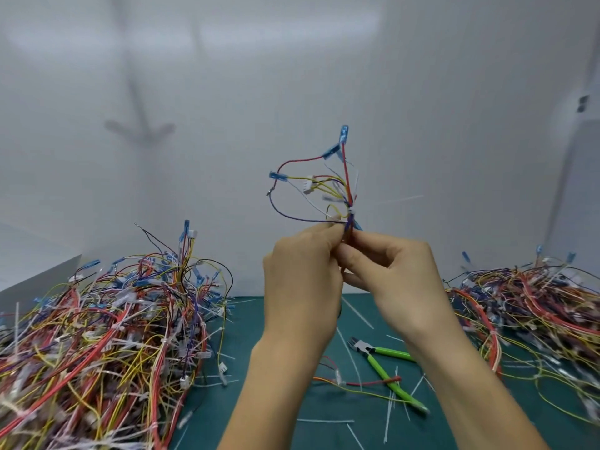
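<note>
Wire harness (337, 193) pinched at ctr between L hand (302, 277) and R hand (393, 274), above mat (243, 323), wall behind. L wire pile (107, 336) and R wire pile (532, 310) flank mat. Cutters (378, 365) on mat btwn piles, below R hand, tie strips (357, 312) around.

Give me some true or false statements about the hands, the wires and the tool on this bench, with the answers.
1. The left hand and the right hand both hold the wire bundle up above the green mat. True.
2. The green-handled cutters are in the right hand. False: they lie on the mat, untouched.
3. A pile of wires lies on each side, the left pile and the right pile. True.
4. Every connector on the wire bundle is red. False: blue connectors show at its wire ends.
</note>
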{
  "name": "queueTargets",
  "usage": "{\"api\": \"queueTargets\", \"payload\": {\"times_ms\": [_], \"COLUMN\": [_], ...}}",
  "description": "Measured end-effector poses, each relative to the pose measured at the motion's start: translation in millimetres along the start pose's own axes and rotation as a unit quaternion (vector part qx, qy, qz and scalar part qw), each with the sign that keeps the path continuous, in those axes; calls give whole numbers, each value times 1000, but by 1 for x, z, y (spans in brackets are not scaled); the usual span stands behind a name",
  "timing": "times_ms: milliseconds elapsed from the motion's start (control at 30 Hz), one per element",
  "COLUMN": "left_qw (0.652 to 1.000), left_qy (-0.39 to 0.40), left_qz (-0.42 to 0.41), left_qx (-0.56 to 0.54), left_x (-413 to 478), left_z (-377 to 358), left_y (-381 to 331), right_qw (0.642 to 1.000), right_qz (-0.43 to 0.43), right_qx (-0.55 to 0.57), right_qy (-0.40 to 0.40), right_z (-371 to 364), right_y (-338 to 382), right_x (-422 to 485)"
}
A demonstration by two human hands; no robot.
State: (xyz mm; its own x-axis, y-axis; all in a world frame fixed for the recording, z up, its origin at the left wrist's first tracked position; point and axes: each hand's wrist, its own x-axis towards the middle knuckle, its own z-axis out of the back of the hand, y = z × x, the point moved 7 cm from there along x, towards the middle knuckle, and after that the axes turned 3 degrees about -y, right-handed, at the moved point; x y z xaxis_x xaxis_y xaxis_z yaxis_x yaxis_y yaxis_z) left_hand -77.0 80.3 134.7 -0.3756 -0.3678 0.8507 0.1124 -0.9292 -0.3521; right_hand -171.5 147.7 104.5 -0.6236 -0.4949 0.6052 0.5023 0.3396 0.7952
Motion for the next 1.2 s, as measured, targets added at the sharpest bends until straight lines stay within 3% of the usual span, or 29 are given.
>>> {"api": "queueTargets", "payload": {"times_ms": [100,167,233,300,533,633,733,800,1000,1200], "left_qw": [997,981,935,898,873,889,904,897,897,882], "left_qy": [52,80,108,120,6,108,254,301,234,247], "left_qz": [35,88,157,196,286,303,246,215,219,228], "left_qx": [-52,-154,-298,-376,-395,-325,-239,-243,-303,-329], "left_x": [1,3,2,1,1,-5,-16,-20,-10,-12], "left_z": [-4,-5,-4,-1,13,-9,-33,-40,-16,-17], "left_y": [6,16,26,33,76,87,79,74,85,79], "right_qw": [999,999,998,998,990,987,985,983,972,966], "right_qz": [-1,8,11,-1,-3,-1,-11,-20,-56,-73], "right_qx": [-30,-42,-33,3,74,93,120,140,188,215], "right_qy": [-12,-30,-46,-62,-118,-131,-121,-120,-129,-122], "right_z": [9,16,21,25,36,39,36,37,48,46], "right_y": [-1,1,2,3,6,6,5,4,-5,-10], "right_x": [2,3,4,5,6,6,6,7,11,11]}}
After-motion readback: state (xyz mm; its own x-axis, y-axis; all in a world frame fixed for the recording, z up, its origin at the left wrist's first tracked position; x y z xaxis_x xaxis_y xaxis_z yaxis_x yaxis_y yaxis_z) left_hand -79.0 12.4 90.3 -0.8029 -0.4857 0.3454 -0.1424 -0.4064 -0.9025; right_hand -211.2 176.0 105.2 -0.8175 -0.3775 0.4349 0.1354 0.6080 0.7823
